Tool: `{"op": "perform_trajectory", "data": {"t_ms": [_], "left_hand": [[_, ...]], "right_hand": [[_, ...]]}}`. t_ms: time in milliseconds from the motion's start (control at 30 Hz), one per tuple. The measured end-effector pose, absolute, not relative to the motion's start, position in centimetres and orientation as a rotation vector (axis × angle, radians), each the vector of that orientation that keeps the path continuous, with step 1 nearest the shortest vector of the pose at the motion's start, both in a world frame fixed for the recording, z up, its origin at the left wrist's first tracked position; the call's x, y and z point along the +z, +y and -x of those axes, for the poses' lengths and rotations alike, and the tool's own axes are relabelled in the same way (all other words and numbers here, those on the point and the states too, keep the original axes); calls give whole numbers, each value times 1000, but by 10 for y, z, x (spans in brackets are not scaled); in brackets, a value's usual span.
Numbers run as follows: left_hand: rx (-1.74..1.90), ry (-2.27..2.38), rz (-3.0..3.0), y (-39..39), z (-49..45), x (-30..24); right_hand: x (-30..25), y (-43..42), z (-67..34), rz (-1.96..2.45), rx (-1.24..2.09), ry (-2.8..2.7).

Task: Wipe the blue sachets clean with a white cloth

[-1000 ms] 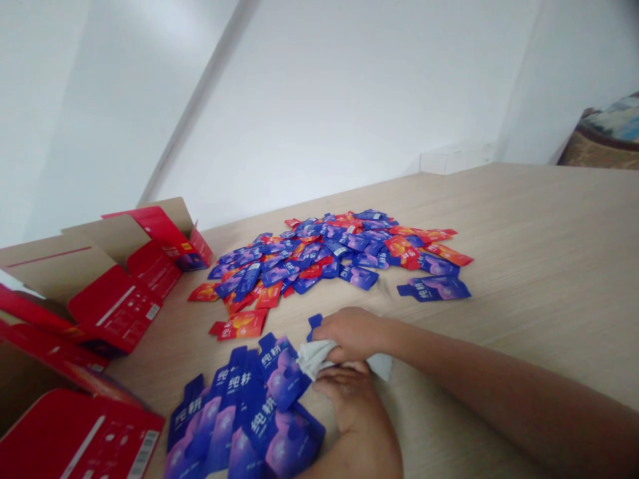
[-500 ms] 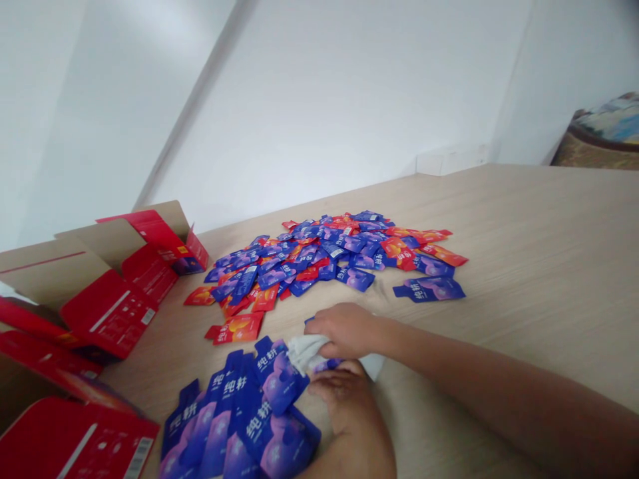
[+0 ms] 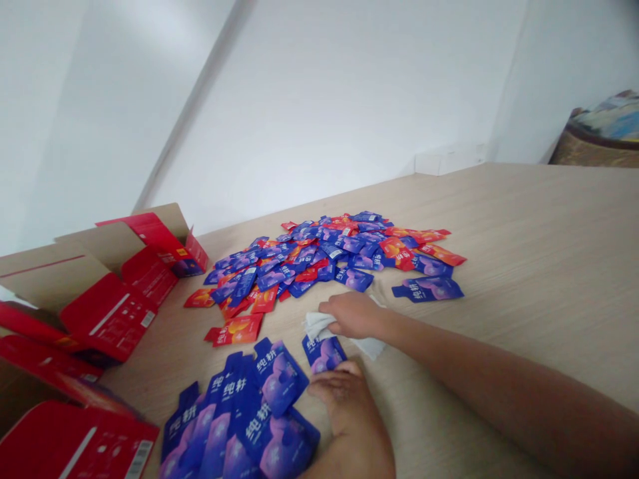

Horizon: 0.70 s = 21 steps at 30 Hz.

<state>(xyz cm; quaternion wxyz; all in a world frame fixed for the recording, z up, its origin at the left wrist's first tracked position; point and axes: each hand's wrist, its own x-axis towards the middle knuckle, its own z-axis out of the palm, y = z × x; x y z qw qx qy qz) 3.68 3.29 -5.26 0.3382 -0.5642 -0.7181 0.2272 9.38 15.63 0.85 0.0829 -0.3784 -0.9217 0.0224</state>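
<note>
My left hand (image 3: 342, 392) grips the lower end of a blue sachet (image 3: 322, 352) with purple fruit print, lying on the table. My right hand (image 3: 352, 316) is closed on a white cloth (image 3: 319, 324), bunched over the sachet's top end; part of the cloth trails out under the hand to the right. Left of my hands several blue sachets (image 3: 239, 419) lie overlapped in a fanned group, printed sides up. Beyond my hands spreads a heap of blue and red sachets (image 3: 309, 256). One blue sachet (image 3: 429, 289) lies apart at the heap's right.
Open red cardboard boxes (image 3: 107, 313) stand in a row along the left side, flaps up. A red sachet (image 3: 237, 330) lies between the heap and the fanned group. At the back, a small white box (image 3: 439, 161) sits against the wall.
My right hand and the cloth have moved up and away from my left hand, uncovering the middle of the sachet. My left hand has barely moved.
</note>
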Motion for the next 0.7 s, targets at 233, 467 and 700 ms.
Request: {"op": "perform_trajectory", "data": {"t_ms": [233,467,700], "left_hand": [[567,-1910,1542,31,-37,-41],[573,-2005,1597,31,-40,-38],[600,-1997,1554,31,-40,-43]], "right_hand": [[23,132,-82,776,117,-2901],[10,141,-82,898,157,-2902],[9,159,-96,1168,48,-2778]]}}
